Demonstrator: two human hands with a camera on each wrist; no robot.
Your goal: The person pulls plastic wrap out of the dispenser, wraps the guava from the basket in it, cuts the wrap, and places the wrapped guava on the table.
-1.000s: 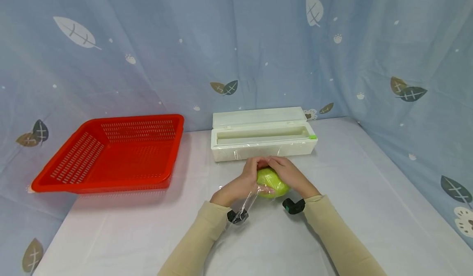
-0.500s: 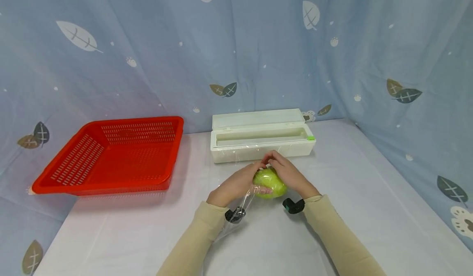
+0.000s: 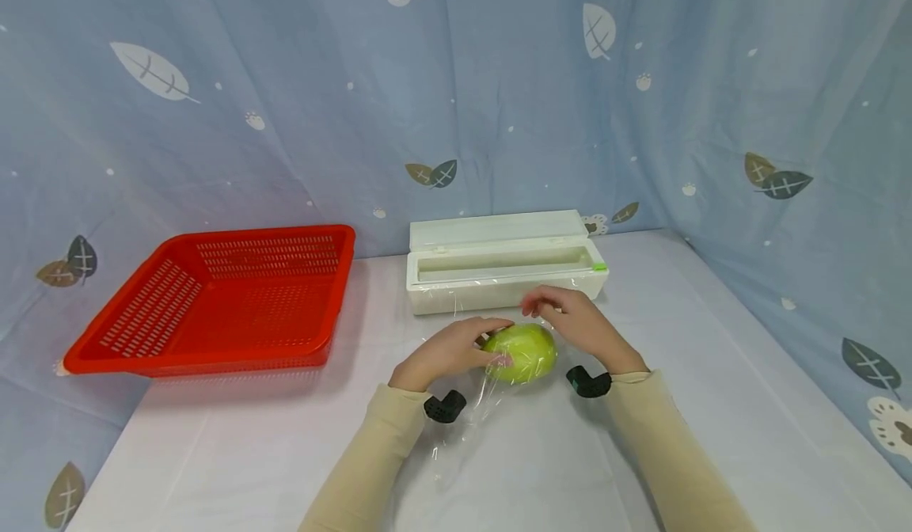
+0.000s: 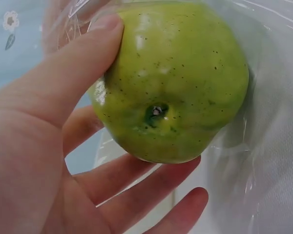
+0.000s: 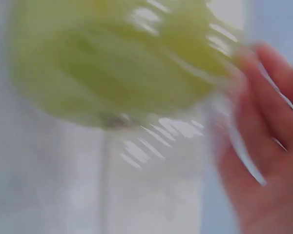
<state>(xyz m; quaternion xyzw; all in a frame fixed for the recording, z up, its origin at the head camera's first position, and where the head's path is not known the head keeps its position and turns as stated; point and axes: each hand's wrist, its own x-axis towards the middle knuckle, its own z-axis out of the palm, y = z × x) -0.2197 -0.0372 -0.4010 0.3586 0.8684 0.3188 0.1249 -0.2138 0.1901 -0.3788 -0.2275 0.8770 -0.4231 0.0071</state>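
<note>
Long beige sleeves [image 3: 370,459] are worn with small, bent black wrist devices [image 3: 446,407].

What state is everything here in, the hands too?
Green fruit: whole, clear film over at least part of it.
Clear film: partly around the fruit, loose part trailing toward the person.
White box: lid open.
Red basket: upright, open-topped.
Left hand: gripping the fruit.
Right hand: fingers bent beside the fruit; too blurred to tell whether it pinches film.
</note>
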